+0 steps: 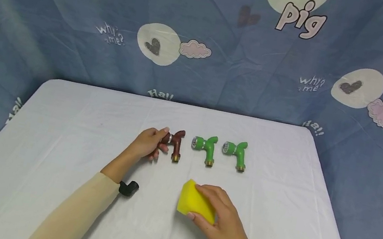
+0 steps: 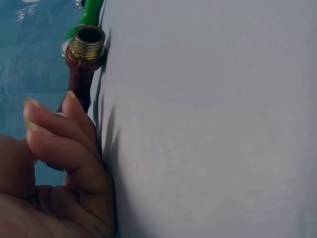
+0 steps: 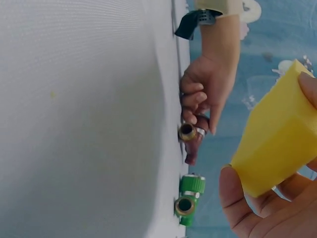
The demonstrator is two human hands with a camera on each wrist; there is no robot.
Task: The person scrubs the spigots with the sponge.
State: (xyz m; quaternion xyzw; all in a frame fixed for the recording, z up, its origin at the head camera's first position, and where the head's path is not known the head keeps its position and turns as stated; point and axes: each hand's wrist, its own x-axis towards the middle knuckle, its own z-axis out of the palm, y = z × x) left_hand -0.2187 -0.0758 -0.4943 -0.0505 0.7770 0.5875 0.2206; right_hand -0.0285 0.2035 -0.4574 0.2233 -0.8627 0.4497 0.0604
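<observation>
My left hand (image 1: 146,142) grips the handle end of a brown tap (image 1: 177,146) lying on the white table. The thumb is on one side and the fingers on the other, hiding most of that end. In the left wrist view the tap's threaded brass end (image 2: 87,45) points toward the camera. My right hand (image 1: 226,226) holds a yellow sponge (image 1: 196,200) between thumb and fingers, above the table and nearer to me than the taps. The right wrist view shows the sponge (image 3: 277,134) tilted and apart from the taps.
Two green taps lie in a row to the right of the brown one: a nearer green tap (image 1: 206,145) and a farther green tap (image 1: 237,151). The white cloth table (image 1: 53,163) meets a blue patterned curtain (image 1: 205,83) at its back edge.
</observation>
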